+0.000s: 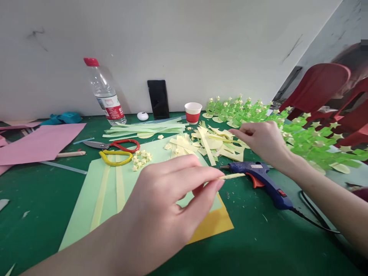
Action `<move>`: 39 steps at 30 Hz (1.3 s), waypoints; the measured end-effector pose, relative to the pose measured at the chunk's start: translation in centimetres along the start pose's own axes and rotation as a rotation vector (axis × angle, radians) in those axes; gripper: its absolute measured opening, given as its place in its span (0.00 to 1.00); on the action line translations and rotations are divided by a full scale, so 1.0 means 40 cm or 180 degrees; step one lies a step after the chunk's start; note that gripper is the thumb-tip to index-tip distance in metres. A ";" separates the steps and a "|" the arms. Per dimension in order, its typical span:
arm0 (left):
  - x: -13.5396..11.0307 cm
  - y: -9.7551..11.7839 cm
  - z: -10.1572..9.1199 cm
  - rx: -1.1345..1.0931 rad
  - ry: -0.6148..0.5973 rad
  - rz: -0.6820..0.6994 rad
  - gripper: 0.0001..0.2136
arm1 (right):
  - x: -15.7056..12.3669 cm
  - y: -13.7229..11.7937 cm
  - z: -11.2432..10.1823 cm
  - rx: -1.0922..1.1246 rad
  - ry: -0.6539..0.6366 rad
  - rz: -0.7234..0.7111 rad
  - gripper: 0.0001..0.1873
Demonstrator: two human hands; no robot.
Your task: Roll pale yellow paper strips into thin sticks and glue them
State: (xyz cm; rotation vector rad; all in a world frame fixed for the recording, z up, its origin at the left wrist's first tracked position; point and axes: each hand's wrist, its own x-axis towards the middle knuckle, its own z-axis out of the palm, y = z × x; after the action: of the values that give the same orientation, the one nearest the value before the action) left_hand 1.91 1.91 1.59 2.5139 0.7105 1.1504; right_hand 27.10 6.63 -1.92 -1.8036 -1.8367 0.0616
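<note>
The left hand (172, 191) pinches a thin yellow strip (234, 176) between the tips of its thumb and index finger. The strip lies nearly level there, its free end poking out rightward past the fingertips; the part inside the pinch is hidden. That end comes just beside the red trigger (256, 181) of the glue gun (267, 179); whether the 2 touch, I cannot tell.

The right hand (264, 140) is beyond the glue gun, beside the paper scraps (207, 147), fingers curled and thumb pointing left; whether they grasp anything is unclear.

Past the left hand, a green sheet (83, 199) overlaps an orange sheet (215, 226) and bears 2 pale bands (100, 199). Small stars (141, 160) lie beside the scissors (110, 145). The cup (193, 115) is behind the scraps.
</note>
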 end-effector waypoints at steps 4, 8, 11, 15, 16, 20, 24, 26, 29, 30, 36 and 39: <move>-0.001 0.001 -0.001 -0.0068 -0.0042 0.0012 0.08 | -0.008 -0.032 -0.014 0.0602 -0.0035 -0.0094 0.21; -0.005 -0.003 0.001 -0.0108 -0.0023 0.0133 0.07 | -0.062 -0.112 -0.055 0.1404 -0.1095 -0.0359 0.20; -0.008 -0.006 0.001 -0.0003 -0.0061 0.0236 0.08 | -0.106 -0.159 -0.078 0.2217 -0.1906 -0.0406 0.23; -0.012 -0.009 -0.001 0.0063 -0.0170 0.0265 0.08 | -0.132 -0.181 -0.084 0.2842 -0.2344 -0.0317 0.18; -0.013 -0.010 -0.002 0.0072 -0.0208 0.0272 0.08 | -0.133 -0.183 -0.084 0.2824 -0.2349 -0.0313 0.17; -0.021 -0.012 -0.001 0.0050 -0.0244 0.0327 0.08 | -0.133 -0.182 -0.087 0.2733 -0.2387 -0.0272 0.16; -0.027 -0.011 -0.001 -0.0016 -0.0314 0.0313 0.09 | -0.130 -0.178 -0.095 0.2548 -0.2751 -0.0142 0.18; -0.027 -0.009 -0.001 -0.0063 -0.0395 0.0268 0.11 | -0.126 -0.179 -0.100 0.2395 -0.2913 -0.0139 0.18; -0.026 -0.007 -0.001 -0.0153 -0.0554 0.0168 0.11 | -0.119 -0.184 -0.107 0.2106 -0.2976 -0.0276 0.19; -0.025 -0.007 0.000 -0.0186 -0.0590 0.0127 0.11 | -0.119 -0.186 -0.108 0.2008 -0.2944 -0.0366 0.18; -0.018 -0.004 0.001 -0.0253 -0.0659 -0.0034 0.10 | -0.148 -0.182 -0.114 0.1289 -0.2227 -0.1045 0.14; -0.014 -0.002 0.001 -0.0262 -0.0627 -0.0099 0.10 | -0.164 -0.184 -0.115 0.0821 -0.1892 -0.1316 0.09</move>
State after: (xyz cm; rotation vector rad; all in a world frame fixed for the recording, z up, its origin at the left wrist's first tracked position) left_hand 1.61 1.66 1.15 2.4934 0.6344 0.8870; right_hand 21.90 -1.76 2.66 -1.2742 -2.4385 0.7070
